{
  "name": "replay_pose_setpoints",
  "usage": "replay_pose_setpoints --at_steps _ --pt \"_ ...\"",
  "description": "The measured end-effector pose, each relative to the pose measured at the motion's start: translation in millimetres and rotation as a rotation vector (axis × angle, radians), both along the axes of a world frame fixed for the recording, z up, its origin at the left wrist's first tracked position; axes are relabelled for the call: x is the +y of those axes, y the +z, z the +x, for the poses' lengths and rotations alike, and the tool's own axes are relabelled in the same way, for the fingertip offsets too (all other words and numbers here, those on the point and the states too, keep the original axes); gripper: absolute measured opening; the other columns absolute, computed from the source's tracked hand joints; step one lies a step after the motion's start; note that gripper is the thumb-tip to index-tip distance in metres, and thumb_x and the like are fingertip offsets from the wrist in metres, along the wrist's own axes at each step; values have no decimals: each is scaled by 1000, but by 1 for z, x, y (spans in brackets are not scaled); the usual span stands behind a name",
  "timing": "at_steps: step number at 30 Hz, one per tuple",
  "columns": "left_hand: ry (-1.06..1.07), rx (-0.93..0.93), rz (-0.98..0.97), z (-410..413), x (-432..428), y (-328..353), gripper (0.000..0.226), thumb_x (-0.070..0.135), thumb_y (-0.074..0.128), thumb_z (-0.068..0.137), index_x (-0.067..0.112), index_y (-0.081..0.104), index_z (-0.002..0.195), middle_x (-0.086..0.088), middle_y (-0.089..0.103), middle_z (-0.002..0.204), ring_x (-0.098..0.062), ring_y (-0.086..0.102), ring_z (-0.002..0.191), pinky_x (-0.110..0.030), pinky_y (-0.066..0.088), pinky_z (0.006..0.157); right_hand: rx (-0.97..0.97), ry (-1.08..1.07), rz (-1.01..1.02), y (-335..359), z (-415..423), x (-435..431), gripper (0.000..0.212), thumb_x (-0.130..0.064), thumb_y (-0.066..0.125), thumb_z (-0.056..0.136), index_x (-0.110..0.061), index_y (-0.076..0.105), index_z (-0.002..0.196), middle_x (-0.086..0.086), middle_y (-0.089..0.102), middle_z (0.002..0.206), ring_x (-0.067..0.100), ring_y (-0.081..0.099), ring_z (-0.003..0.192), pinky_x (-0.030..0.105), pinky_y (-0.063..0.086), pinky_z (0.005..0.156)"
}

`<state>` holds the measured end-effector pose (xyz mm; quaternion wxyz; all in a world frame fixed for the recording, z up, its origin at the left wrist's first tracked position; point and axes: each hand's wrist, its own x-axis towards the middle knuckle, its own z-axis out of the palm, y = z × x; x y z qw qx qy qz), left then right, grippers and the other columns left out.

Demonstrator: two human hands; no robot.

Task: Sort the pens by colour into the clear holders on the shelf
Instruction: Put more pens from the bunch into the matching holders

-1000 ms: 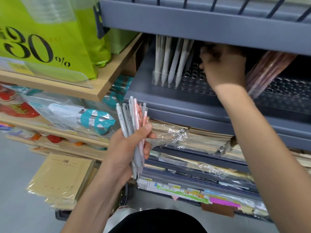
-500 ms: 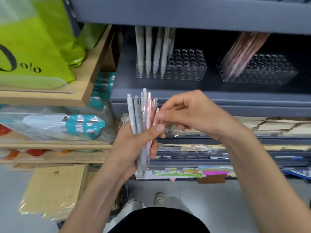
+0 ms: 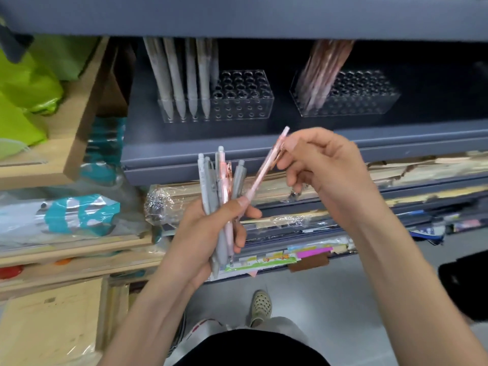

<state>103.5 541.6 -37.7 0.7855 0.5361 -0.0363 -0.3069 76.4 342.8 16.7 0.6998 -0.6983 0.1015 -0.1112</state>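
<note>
The left hand [image 3: 208,233] clasps an upright pen bundle [image 3: 209,180]; the right hand [image 3: 324,170] pinches a tilted pink pen [image 3: 265,165].

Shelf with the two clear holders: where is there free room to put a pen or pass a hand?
Free: the shelf strip between left holder and right holder, and each holder's right-side holes. Crowded: grey pens and pink pens fill the left ends.

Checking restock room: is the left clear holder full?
Not full. The left clear holder has grey pens only at its left end; remaining holes are empty.
</note>
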Motion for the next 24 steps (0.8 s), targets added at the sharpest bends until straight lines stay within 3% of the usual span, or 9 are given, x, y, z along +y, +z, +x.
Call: replay_pose_setpoints --at_steps 2,5,8,11,13,18,22,24 --pt "-7 -3 -10 -1 -11 2 21 23 74 79 6 65 89 -18 74 85 -16 51 38 -22 43 37 24 110 -4 -6 -6 -7 18 -17 72 84 -7 70 100 14 72 80 20 59 56 28 48 49" --pt "-32 -24 -7 -3 -29 5 12 24 74 78 14 70 74 -21 74 88 -16 50 37 -21 43 37 23 210 -64 -7 -9 -22 22 -15 71 81 -3 71 99 19 71 81 21 61 61 29 52 54" --pt "-47 -41 8 -4 -50 7 24 26 75 77 6 67 86 -20 75 91 -16 51 39 -22 44 38 12 253 -47 -2 -8 -44 15 -11 70 83 -1 69 94 11 70 73 20 64 63 28 54 58" --pt "-13 -65 5 -6 -75 7 40 30 77 77 -1 65 99 -20 75 94 -15 52 40 -22 44 39 -8 257 -15 3 -6 -68 11 -8 71 85 -2 65 91 19 72 81 24 67 67 29 55 63" --pt "18 -74 0 -7 -90 7 39 32 76 77 3 68 102 -19 75 93 -16 53 41 -23 44 38 -45 156 9 5 -3 -84 9 -7 65 87 -2 61 92 21 73 87 26 68 69 29 55 63" --pt "112 -27 -1 -8 -115 8 42 28 70 79 2 58 110 -18 75 92 -16 55 45 -23 44 36 -247 -289 -114 17 12 -126 9 -5 62 85 -10 60 92 8 74 79 28 72 74 31 58 69" --pt "191 -15 17 -9 -124 8 29 18 67 84 -2 60 104 -16 75 78 -19 62 49 -25 49 41 -431 -413 -162 30 34 -139 19 0 56 76 -9 57 93 10 72 82 29 72 81 41 60 76" --pt "203 -17 21 -9 -126 10 35 22 68 79 -3 62 102 -17 75 77 -21 67 53 -26 53 46 -468 -419 -176 32 46 -140 18 2 56 78 -5 57 95 12 70 83 31 71 83 46 59 79"
